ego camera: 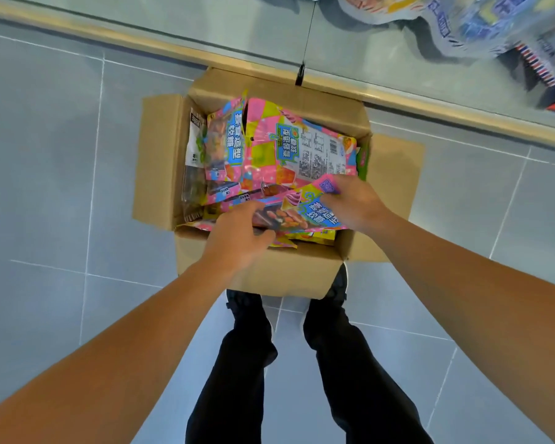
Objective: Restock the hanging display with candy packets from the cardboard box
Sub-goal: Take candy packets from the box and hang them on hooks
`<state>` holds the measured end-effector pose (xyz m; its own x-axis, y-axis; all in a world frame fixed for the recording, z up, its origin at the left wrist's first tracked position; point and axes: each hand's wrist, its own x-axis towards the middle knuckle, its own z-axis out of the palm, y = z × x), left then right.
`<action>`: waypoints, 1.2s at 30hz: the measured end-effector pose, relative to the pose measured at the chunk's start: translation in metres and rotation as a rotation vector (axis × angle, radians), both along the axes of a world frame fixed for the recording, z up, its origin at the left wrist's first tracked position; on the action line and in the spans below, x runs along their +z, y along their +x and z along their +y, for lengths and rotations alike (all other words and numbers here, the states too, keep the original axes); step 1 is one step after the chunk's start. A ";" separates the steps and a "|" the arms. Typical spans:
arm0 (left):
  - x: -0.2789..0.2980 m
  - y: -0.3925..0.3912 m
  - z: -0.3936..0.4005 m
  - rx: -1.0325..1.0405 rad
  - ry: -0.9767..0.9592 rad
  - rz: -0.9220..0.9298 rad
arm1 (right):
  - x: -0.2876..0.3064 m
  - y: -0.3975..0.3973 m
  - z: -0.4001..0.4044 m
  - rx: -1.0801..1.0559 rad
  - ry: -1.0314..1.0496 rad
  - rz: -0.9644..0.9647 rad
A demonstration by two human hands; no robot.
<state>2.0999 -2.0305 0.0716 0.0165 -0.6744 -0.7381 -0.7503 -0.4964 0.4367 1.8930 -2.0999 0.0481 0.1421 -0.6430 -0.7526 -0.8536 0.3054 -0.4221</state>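
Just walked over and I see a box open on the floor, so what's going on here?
A person is bent over an open cardboard box on the tiled floor, reaching in with both hands. The left hand and the right hand both grip the same pink candy packet at the near end of the box, on top of a pile of similar packets. Nothing has been lifted clear yet. Hanging packets show at the top right.

Pink candy packets [269, 155] in open cardboard box [154, 161]
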 end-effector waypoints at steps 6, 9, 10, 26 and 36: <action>0.058 -0.012 -0.021 0.008 -0.127 0.186 | 0.092 0.012 -0.032 0.303 -0.093 -0.087; 0.103 -0.019 -0.036 0.014 -0.164 0.295 | 0.154 0.018 -0.043 0.479 -0.096 -0.093; 0.122 -0.022 -0.041 0.047 -0.162 0.319 | 0.176 0.021 -0.046 0.517 -0.106 -0.102; 0.410 0.012 -0.037 0.452 -0.253 0.696 | 0.459 0.003 0.015 -0.235 -0.647 -0.073; 0.525 -0.009 -0.026 0.593 -0.264 0.953 | 0.557 0.005 0.089 -0.629 -0.370 -0.648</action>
<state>2.0909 -2.0565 0.5966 -0.1056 -0.8826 -0.4582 0.2606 -0.4692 0.8438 1.8984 -2.0113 0.6050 0.0075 -0.9229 -0.3849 -0.1487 0.3796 -0.9131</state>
